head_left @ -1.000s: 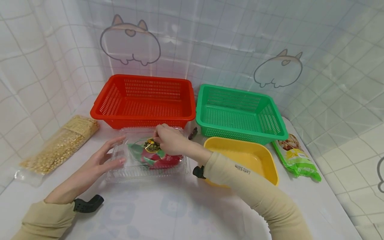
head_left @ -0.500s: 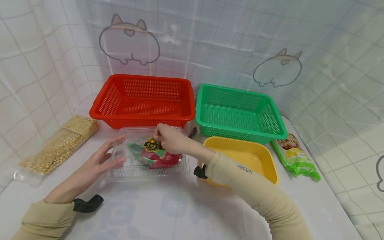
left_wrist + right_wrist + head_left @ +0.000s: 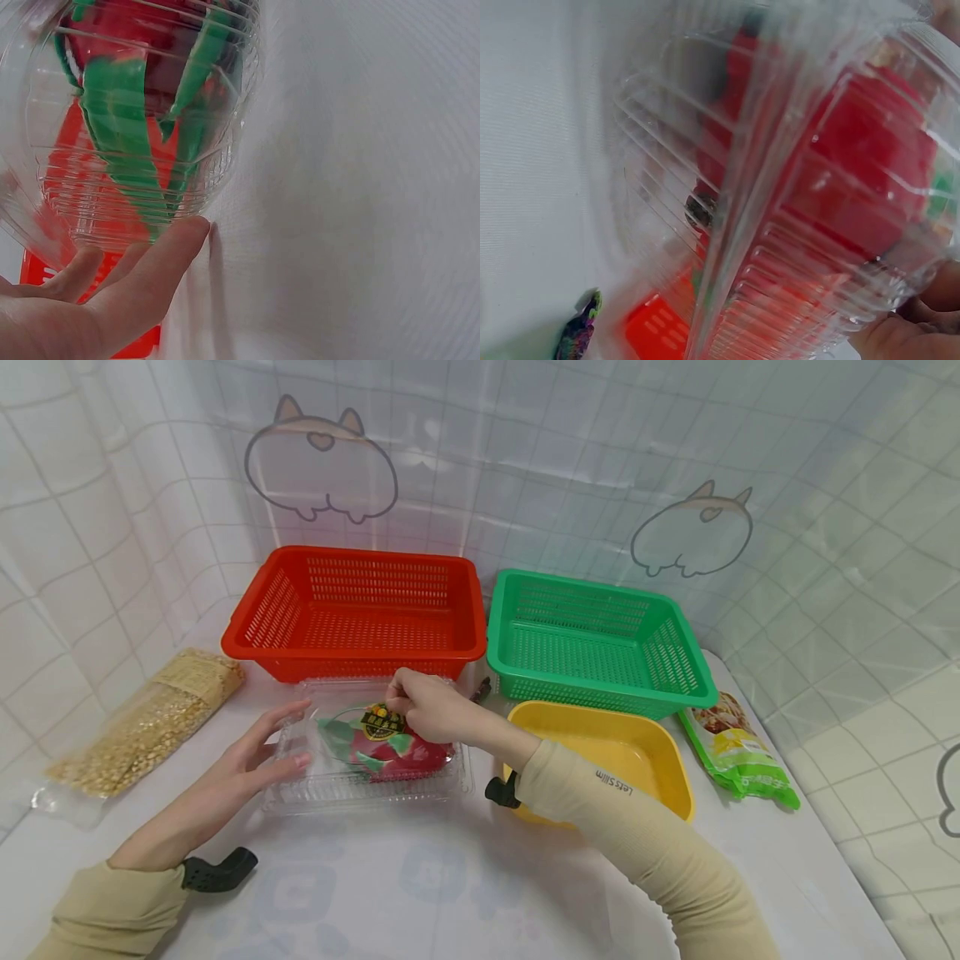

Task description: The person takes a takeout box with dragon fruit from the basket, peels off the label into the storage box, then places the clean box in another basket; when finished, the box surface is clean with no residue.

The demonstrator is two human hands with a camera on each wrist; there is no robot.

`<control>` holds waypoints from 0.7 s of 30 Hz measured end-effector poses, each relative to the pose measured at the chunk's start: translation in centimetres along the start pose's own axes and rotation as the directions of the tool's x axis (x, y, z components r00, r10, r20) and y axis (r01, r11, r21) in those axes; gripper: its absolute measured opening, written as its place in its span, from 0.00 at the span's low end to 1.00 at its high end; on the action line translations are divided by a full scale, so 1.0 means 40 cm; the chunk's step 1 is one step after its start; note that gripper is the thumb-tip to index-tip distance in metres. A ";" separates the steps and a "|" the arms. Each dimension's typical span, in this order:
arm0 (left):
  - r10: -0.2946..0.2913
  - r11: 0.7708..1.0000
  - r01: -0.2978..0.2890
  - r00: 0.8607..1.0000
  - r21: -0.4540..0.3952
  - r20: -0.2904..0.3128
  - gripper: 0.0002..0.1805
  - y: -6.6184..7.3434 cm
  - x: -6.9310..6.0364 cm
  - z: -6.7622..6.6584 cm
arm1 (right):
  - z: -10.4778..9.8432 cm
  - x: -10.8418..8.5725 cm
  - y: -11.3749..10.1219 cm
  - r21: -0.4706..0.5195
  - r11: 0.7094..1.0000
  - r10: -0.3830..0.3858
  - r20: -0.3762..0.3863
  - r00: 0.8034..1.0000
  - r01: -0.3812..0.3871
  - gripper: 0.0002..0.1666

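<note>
A clear plastic box [image 3: 330, 787] lies in front of the red basket, with red dragon fruit with green tips [image 3: 408, 758] inside and a dark round label [image 3: 382, 722] on its lid. My left hand [image 3: 225, 785] touches the box's left end, thumb and fingers spread; the left wrist view shows these fingers [image 3: 161, 274] against the ribbed plastic [image 3: 124, 199]. Over the lid, my right hand [image 3: 435, 706] has its fingers curled beside the label, their tips partly hidden. Part of the right hand [image 3: 907, 337] appears beyond the box [image 3: 780, 262] in the right wrist view.
Behind stand a red basket [image 3: 360, 652] and a green basket [image 3: 600, 693]. A yellow tub [image 3: 660, 739] is under my right forearm. A bag of grains [image 3: 150, 727] lies left, a green packet [image 3: 738, 747] right. Near the baskets is a small dark item [image 3: 482, 690].
My right hand has shifted slightly right over the lid, and more of the label shows. My left hand stays at the box's left end.
</note>
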State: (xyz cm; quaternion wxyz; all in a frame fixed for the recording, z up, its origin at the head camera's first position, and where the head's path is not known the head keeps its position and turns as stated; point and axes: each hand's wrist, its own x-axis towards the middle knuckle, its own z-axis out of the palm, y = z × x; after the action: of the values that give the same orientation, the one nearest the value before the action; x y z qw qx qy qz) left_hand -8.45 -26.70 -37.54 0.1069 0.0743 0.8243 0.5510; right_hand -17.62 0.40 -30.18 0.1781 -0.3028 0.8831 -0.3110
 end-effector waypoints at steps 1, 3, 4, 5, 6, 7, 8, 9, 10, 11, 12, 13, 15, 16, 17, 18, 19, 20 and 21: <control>0.002 1.000 -0.002 1.000 0.000 0.000 0.40 0.000 0.000 0.000 | 0.000 0.000 0.000 0.001 1.000 0.003 -0.002 1.000 -0.003 0.03; 0.006 1.000 -0.006 1.000 -0.001 0.000 0.40 0.001 0.000 0.001 | 0.001 -0.001 0.000 0.006 1.000 0.007 -0.012 1.000 -0.007 0.03; 0.007 1.000 -0.007 1.000 -0.001 0.000 0.40 0.001 -0.001 0.001 | 0.001 -0.001 -0.001 0.008 1.000 0.008 -0.019 1.000 -0.008 0.03; 0.009 1.000 -0.009 1.000 -0.002 -0.001 0.40 0.002 0.000 0.001 | 0.001 -0.001 -0.001 0.010 1.000 0.011 -0.027 1.000 -0.010 0.03; 0.011 1.000 -0.011 1.000 -0.003 -0.001 0.40 0.002 0.000 0.002 | 0.001 -0.001 -0.002 0.013 1.000 0.015 -0.034 0.999 -0.014 0.03; 0.013 1.000 -0.013 1.000 -0.003 -0.001 0.39 0.002 0.000 0.002 | 0.002 -0.001 -0.001 0.024 1.000 0.017 -0.042 0.999 -0.016 0.03; 0.014 1.000 -0.014 1.000 -0.003 -0.001 0.39 0.002 0.000 0.002 | 0.002 -0.002 -0.001 0.030 0.999 0.020 -0.048 0.999 -0.018 0.03; 0.014 1.000 -0.014 1.000 -0.003 -0.001 0.39 0.002 0.000 0.002 | 0.003 -0.002 -0.001 0.040 0.999 0.022 -0.053 0.998 -0.020 0.03; 0.014 1.000 -0.014 1.000 -0.003 -0.001 0.39 0.002 -0.001 0.002 | 0.004 -0.002 0.000 0.054 0.998 0.026 -0.057 0.998 -0.023 0.03; 0.015 1.000 -0.015 1.000 -0.004 -0.001 0.39 0.002 0.000 0.002 | 0.005 -0.003 0.000 0.071 0.997 0.033 -0.059 0.998 -0.029 0.03; 0.016 1.000 -0.016 1.000 -0.005 -0.002 0.39 0.002 -0.001 0.003 | 0.006 -0.003 0.001 0.087 0.996 0.035 -0.062 0.997 -0.030 0.03; 0.016 1.000 -0.016 1.000 -0.006 -0.002 0.39 0.002 -0.001 0.003 | 0.007 -0.003 0.003 0.102 0.994 0.038 -0.064 0.997 -0.031 0.03; 0.015 1.000 -0.015 1.000 -0.007 -0.002 0.39 0.002 0.000 0.003 | 0.007 -0.003 0.004 0.131 0.991 0.045 -0.069 0.997 -0.036 0.03; 0.015 1.000 -0.015 1.000 -0.009 -0.002 0.39 0.002 0.000 0.002 | 0.006 -0.002 0.007 0.152 0.988 0.053 -0.074 0.996 -0.041 0.03; 0.013 1.000 -0.013 1.000 -0.008 -0.002 0.39 0.002 0.000 0.002 | 0.005 -0.001 0.010 0.176 0.983 0.062 -0.082 0.995 -0.047 0.04; 0.010 1.000 -0.010 1.000 -0.007 -0.002 0.39 0.002 0.000 0.002 | 0.004 0.001 0.014 0.208 0.977 0.071 -0.088 0.994 -0.051 0.04; 0.006 1.000 -0.006 1.000 -0.007 0.000 0.39 0.001 0.000 0.001 | 0.004 0.002 0.019 0.247 0.967 0.087 -0.092 0.992 -0.062 0.04; 0.004 1.000 -0.004 1.000 -0.007 0.001 0.40 0.001 0.000 0.001 | 0.002 0.002 0.024 0.288 0.955 0.100 -0.093 0.991 -0.069 0.05; 0.001 1.000 -0.001 1.000 -0.006 0.003 0.40 0.000 -0.001 0.001 | 0.001 0.003 0.029 0.330 0.941 0.113 -0.091 0.989 -0.077 0.05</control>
State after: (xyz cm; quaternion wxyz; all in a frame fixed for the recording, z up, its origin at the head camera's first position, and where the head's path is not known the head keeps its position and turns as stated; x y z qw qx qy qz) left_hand -8.40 -26.69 -37.55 0.1081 0.0755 0.8224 0.5534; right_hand -18.17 1.04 -31.00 0.1921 -0.2089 0.8415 -0.4597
